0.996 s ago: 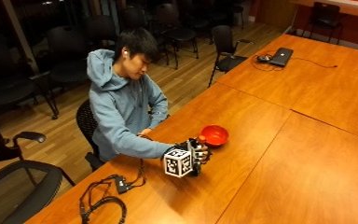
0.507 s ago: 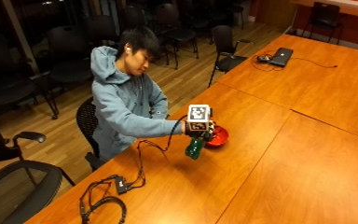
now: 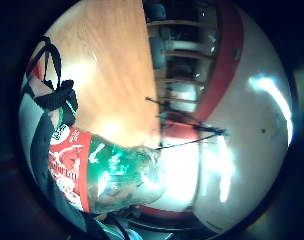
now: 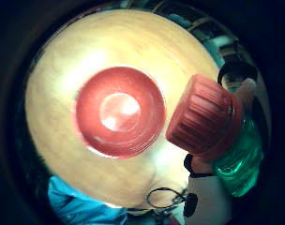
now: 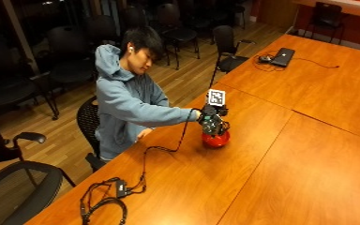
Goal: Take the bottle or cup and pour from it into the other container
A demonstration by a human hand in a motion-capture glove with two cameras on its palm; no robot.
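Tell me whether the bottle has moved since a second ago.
Yes. The bottle, gripped by the right hand, has risen from the table to directly above the red bowl.

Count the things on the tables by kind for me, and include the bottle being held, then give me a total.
Bottles: 1, the green bottle with a red cap, held by the gloved right hand
Bowls: 1, the red bowl beneath it
Laptops: 1, the laptop on the far table
Total: 3
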